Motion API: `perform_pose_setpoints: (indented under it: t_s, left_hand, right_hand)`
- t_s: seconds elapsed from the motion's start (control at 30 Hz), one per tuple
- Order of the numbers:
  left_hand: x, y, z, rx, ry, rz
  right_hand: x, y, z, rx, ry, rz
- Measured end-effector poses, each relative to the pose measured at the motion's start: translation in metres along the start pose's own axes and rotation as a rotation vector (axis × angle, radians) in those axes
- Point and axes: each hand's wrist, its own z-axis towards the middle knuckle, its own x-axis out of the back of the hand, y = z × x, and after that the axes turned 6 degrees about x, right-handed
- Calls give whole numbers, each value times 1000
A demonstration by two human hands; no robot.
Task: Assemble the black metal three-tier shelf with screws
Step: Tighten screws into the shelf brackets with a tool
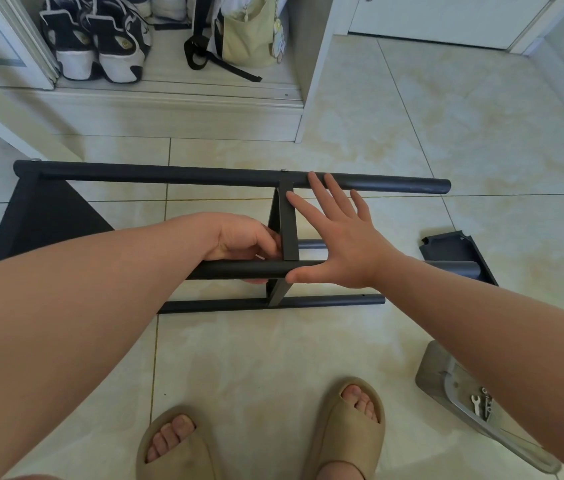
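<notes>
Head view, starting at the person's feet: a pair of beige slippers [347, 431] stood on the glossy tile floor [273, 355]. Off to the right, a small spanner [475, 404] lay on a grey tray [433, 375], half hidden by the forearm. With both hands busy, I judged it awkward to reach.

Beyond that, the shelf frame [273, 302] lay on its side on the floor. The left hand [242, 242] had its fingers curled round the middle pole [232, 270]. The right hand [337, 233] was flat, its fingers spread apart over the middle panel [288, 223], its thumb on that pole and its fingertips up at the far pole [169, 175].

What worried me was the right-hand end. The poles ran out there with nothing joining them, and the loose panel [453, 245] lay on the floor beside them, not yet fitted. A shove from the flat hand could have splayed those free ends or skewed the middle panel out of line with its holes. Round poles on slick tile could also have rolled, and fingers wrapped that close to the panel's edge might have been pinched.

A screw head [284, 170] showed on the far pole above the panel; I couldn't tell whether it was tight. Further back stood an open cupboard holding shoes [96, 46] and a bag [249, 32].
</notes>
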Motion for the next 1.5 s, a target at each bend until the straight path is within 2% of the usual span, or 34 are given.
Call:
perform_pose_setpoints:
  t_s: [0.17,0.97,1.23,1.5]
  left_hand:
    - [-1,-1,0,55,16,71]
    - [2,0,1,-29,-10,42]
    - [-3,1,0,84,36,65]
    - [1,0,3,28,12,69]
  right_hand:
    - [0,0,0,-2,-2,2]
    - [1,-1,0,-5,-5,-3]
    - [1,-1,-1,-5,-4,3]
    - [0,1,0,-3,1,-3]
